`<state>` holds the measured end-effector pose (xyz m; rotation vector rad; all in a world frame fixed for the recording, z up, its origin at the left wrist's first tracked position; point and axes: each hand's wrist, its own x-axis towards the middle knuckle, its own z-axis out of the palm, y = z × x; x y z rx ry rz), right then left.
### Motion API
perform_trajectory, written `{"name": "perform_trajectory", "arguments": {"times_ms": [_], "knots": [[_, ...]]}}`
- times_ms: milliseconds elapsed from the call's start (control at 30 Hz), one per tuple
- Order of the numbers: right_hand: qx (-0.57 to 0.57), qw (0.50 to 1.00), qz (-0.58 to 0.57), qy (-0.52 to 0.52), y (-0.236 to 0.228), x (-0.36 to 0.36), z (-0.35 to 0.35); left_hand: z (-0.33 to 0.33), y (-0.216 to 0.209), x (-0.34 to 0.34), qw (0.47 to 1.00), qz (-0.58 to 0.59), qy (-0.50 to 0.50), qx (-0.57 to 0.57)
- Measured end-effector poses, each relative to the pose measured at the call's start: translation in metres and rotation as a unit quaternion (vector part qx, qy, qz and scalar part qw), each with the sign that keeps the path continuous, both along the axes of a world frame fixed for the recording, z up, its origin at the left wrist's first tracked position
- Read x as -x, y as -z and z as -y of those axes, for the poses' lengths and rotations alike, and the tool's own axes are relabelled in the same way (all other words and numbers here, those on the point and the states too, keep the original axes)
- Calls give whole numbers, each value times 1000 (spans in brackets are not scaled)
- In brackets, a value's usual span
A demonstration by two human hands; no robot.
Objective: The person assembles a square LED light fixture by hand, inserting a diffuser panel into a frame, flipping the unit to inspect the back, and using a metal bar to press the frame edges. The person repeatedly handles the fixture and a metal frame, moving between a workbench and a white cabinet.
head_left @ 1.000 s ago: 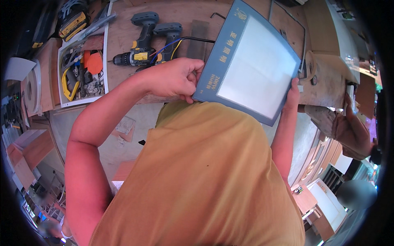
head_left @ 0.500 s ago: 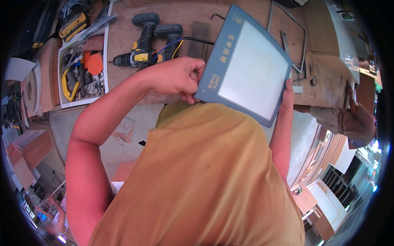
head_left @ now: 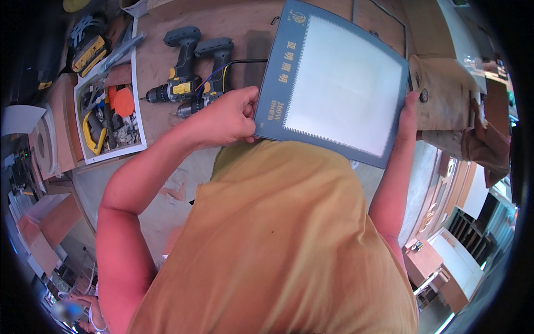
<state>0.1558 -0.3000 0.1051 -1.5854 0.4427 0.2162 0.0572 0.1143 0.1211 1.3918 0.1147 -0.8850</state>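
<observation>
A flat square floodlight (head_left: pixel 345 83) with a white panel in a blue-grey frame is held up in front of me, over the edge of the workbench. At its left edge, near the lower corner, my left hand (head_left: pixel 231 114) is closed, fingers curled in against the frame. My right hand (head_left: pixel 408 119) grips the opposite edge, thumb on the rim and the other fingers hidden behind. A dark cable (head_left: pixel 245 60) with blue and yellow wires at its end runs out from behind the light. Just beyond my left hand lie two cordless drills (head_left: pixel 181 88) (head_left: pixel 214 72).
A white-edged tray (head_left: pixel 141 111) of tools and scraps, with a yellow-handled saw (head_left: pixel 92 136), stands on the left. Behind it is a yellow-and-black battery pack (head_left: pixel 89 55). A round black piece (head_left: pixel 424 96) sits on the bench (head_left: pixel 445 111) at right. Another person (head_left: pixel 89 312) shows at lower left.
The floodlight has turned to face me more squarely and moved slightly up in the picture. My right hand has moved right with it; my left has shifted slightly left.
</observation>
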Motion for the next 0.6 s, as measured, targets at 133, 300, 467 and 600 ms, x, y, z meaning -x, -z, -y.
{"name": "perform_trajectory", "arguments": {"times_ms": [133,300,467,600], "knots": [[81,997,-2,17,-36,-8,-19,2,10,4,999,36,-32,-3],[125,991,45,5,-36,-28,-7,0,2,0,997,46,-51,-34],[108,990,83,43,-52,-32,-24,-10,-3,-8,992,64,-102,-35],[83,987,126,61,-62,-32,-28,2,-16,-4,962,75,-248,88]]}}
